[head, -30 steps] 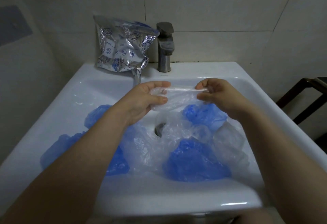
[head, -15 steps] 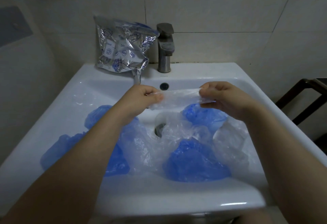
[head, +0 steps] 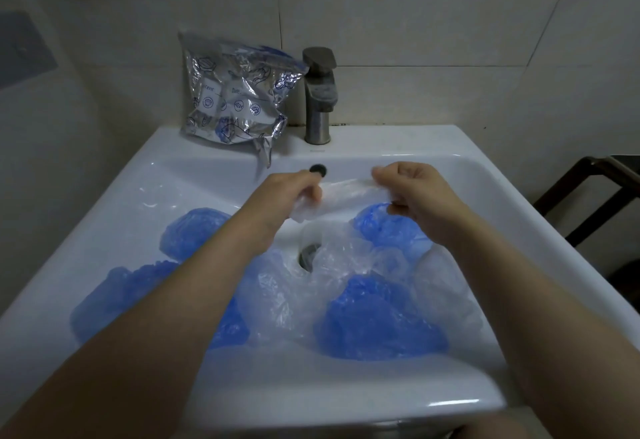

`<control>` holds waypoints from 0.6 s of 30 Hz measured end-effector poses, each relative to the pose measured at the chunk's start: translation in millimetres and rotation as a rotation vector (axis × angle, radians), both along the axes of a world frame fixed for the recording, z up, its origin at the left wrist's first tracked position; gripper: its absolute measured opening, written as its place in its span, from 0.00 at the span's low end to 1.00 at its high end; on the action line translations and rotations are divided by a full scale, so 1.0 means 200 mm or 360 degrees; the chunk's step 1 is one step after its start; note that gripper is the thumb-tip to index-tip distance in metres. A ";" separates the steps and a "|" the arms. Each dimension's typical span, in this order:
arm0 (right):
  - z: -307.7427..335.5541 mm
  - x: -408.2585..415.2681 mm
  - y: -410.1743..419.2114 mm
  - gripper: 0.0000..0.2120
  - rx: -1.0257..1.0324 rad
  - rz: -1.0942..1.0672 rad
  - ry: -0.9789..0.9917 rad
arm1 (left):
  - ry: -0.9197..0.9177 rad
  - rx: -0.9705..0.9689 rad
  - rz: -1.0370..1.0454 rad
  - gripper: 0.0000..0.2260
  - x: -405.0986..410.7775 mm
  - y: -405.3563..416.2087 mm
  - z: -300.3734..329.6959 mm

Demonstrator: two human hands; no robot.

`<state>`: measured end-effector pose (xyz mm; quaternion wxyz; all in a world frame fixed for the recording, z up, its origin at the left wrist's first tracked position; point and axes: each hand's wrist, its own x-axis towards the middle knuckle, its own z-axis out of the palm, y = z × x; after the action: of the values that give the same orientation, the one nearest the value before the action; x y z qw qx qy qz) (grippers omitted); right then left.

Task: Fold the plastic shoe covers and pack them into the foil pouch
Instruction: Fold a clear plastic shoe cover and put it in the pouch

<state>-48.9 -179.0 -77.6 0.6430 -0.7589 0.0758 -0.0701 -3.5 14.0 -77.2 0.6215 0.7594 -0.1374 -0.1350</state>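
Hands, two, bare, at the upper centre of the frame above a white sink (head: 485, 175). Left hand (head: 287, 196) has its fingers curled round one end of a clear shoe cover (head: 346, 192); right hand (head: 415, 192) pinches the other end between thumb and curled fingers. Cover is stretched flat between them as a narrow, see-through band, held clear of the basin, just below the dark overflow hole (head: 318, 170).

Basin contents: loose heap of shoe covers, blue and clear mixed. Blue cover (head: 194, 234) at centre left; blue cover (head: 114, 296) at lower left, partly behind the left forearm; blue cover (head: 381, 321) at lower centre, bunched; blue cover (head: 388, 227) just under the right hand. Clear covers (head: 277, 296) crumpled between them, lying round and partly over the drain (head: 306, 255).

Foil pouch (head: 235, 99), silver with blue print, creased, standing at upper left of centre on the back ledge of the sink, leaning on the tiled wall, well apart from both hands. Blue material shows at its top edge. Metal tap (head: 318, 95) just right of the pouch.

Dark wooden frame (head: 588, 192) at the right edge, beside the sink.
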 end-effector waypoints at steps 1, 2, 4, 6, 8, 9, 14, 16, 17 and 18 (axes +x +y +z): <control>0.00 0.00 0.00 0.09 -0.0132 0.0040 -0.0020 | -0.0036 0.0066 0.0079 0.15 0.00 -0.01 -0.01; 0.01 -0.01 0.00 0.07 -0.0220 0.0084 -0.0034 | -0.0096 0.0110 0.0126 0.17 -0.01 -0.02 -0.02; 0.03 -0.02 0.00 0.06 -0.0318 0.0160 -0.0048 | -0.0202 0.0079 0.0143 0.20 -0.01 -0.02 -0.03; 0.05 -0.03 -0.02 0.08 -0.0326 0.0238 -0.0103 | -0.0212 -0.0065 0.0056 0.19 0.00 -0.01 -0.02; 0.07 -0.05 -0.04 0.11 -0.0267 0.0327 -0.0202 | -0.0136 -0.0287 -0.0092 0.14 0.00 0.01 0.01; 0.09 -0.06 -0.05 0.12 -0.0263 0.0358 -0.0236 | -0.0079 -0.0370 -0.0172 0.14 0.00 0.03 0.02; 0.10 -0.07 -0.06 0.12 -0.0542 0.0282 -0.0349 | -0.0061 -0.0269 -0.0370 0.18 0.01 0.07 0.02; 0.09 -0.05 -0.05 0.12 -0.0747 0.0179 -0.0399 | -0.0186 -0.0151 -0.0268 0.16 0.01 0.05 0.01; 0.08 -0.04 -0.04 0.12 -0.0809 0.0140 -0.0424 | -0.0244 -0.0122 -0.0209 0.15 0.01 0.04 0.01; 0.07 -0.04 -0.04 0.12 -0.0828 0.0106 -0.0446 | -0.0288 -0.0116 -0.0166 0.14 0.02 0.03 0.01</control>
<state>-56.2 -186.3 -62.7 0.4330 -0.8832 -0.0591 -0.1702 -0.5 19.7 -75.7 0.6260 0.7371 -0.2371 -0.0931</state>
